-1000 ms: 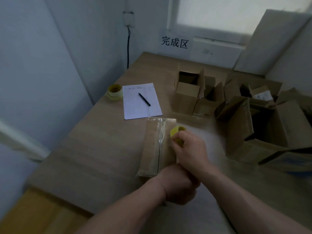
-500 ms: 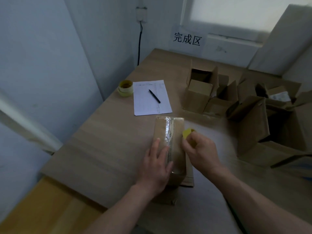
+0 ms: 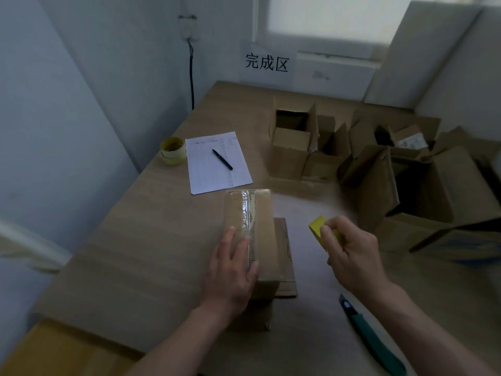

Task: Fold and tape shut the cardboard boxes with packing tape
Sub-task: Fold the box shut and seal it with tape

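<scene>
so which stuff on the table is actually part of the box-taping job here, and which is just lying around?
Job:
taped box, left hand flat on it
yellow tape roll, gripped by right hand
open boxes at the back right, not yet taped
spare tape roll
green utility knife

Lying about:
paper sheet
pen on it
wall sign

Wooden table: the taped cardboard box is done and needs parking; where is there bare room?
Free: the stretch left of the taped cardboard box, below the yellow tape roll and white paper sheet. Also far, under the wall sign. Crowded: the open cardboard boxes at right.
</scene>
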Demonstrator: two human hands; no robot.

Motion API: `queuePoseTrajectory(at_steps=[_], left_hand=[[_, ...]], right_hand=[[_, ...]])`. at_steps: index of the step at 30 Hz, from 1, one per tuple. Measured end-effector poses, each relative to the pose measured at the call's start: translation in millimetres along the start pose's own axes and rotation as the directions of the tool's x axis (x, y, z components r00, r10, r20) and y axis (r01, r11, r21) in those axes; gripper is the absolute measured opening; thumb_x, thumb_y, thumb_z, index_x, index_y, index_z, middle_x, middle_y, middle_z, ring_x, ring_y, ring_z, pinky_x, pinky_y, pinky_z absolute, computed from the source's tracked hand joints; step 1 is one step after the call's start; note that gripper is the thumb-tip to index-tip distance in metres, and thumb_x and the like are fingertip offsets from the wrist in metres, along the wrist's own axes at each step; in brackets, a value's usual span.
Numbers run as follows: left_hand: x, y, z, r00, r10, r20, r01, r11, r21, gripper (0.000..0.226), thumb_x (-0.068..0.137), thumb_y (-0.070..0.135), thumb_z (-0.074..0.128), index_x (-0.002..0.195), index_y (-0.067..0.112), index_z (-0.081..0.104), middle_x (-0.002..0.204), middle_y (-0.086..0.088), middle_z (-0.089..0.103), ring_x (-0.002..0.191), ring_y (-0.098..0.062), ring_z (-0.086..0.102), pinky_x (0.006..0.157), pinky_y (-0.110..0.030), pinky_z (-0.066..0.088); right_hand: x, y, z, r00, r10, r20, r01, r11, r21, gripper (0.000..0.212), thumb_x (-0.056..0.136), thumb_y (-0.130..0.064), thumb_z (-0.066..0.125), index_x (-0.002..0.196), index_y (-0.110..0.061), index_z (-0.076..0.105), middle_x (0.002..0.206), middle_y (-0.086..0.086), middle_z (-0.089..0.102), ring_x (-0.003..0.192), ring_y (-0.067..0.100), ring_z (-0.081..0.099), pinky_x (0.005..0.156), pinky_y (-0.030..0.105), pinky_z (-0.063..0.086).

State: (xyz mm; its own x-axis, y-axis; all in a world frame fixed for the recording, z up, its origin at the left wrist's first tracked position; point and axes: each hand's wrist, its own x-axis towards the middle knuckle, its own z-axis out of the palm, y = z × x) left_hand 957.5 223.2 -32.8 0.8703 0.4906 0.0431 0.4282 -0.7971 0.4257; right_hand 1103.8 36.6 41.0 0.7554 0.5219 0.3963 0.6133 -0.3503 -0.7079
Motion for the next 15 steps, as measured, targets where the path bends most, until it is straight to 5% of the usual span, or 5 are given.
queuePoseTrajectory(at_steps=[4, 7, 10, 15], left_hand=[[0.6, -0.4, 1.1, 1.0, 0.009, -0.028, -0.009, 1.0, -0.019, 0.062, 0.09, 0.057, 0.026, 0.14, 0.026, 0.043, 0.159, -0.002, 0.018, 0.138, -0.027, 0.035, 0.099, -0.042, 0.043], [0.8, -1.0, 1.9, 0.999, 0.012, -0.042, -0.013, 1.0, -0.026, 0.061, 0.09, 0.056, 0.029, 0.14, 0.025, 0.045, 0.159, -0.002, 0.019, 0.138, -0.028, 0.036, 0.098, -0.043, 0.044], [1.3, -1.1, 2.8, 0.999, 0.009, -0.042, -0.01, 1.0, -0.013, 0.061, 0.09, 0.056, 0.029, 0.141, 0.026, 0.044, 0.159, -0.001, 0.018, 0.137, -0.028, 0.036, 0.098, -0.043, 0.044], [4.9, -1.1, 2.9, 0.999, 0.017, -0.043, -0.018, 1.0, -0.024, 0.06, 0.089, 0.056, 0.03, 0.141, 0.028, 0.041, 0.159, 0.002, 0.014, 0.138, -0.026, 0.035, 0.097, -0.042, 0.044]], right_hand=[[-9.2, 5.3, -3.6, 0.999, 0.04, 0.01, -0.039, 0.996, -0.082, 0.019, 0.093, -0.026, 0.057, 0.075, -0.019, 0.052, 0.057, 0.001, 0.048, 0.047, 0.016, 0.048, 0.041, 0.042, 0.041], [-14.3, 8.5, -9.4, 0.992, 0.127, -0.008, -0.127, 0.985, -0.118, 0.025, 0.085, -0.019, 0.063, 0.075, -0.026, 0.041, 0.056, -0.002, 0.044, 0.052, 0.012, 0.046, 0.042, 0.022, 0.032], [-22.5, 12.3, -11.5, 0.985, 0.173, -0.008, -0.173, 0.974, -0.147, 0.037, 0.08, -0.012, 0.068, 0.074, -0.027, 0.035, 0.056, -0.003, 0.041, 0.051, 0.013, 0.042, 0.043, 0.028, 0.031], [-65.4, 17.2, -5.4, 0.985, 0.085, 0.148, -0.035, 0.949, -0.315, 0.043, 0.077, -0.012, 0.074, 0.071, -0.023, 0.033, 0.054, -0.005, 0.039, 0.048, 0.018, 0.038, 0.044, 0.034, 0.031]])
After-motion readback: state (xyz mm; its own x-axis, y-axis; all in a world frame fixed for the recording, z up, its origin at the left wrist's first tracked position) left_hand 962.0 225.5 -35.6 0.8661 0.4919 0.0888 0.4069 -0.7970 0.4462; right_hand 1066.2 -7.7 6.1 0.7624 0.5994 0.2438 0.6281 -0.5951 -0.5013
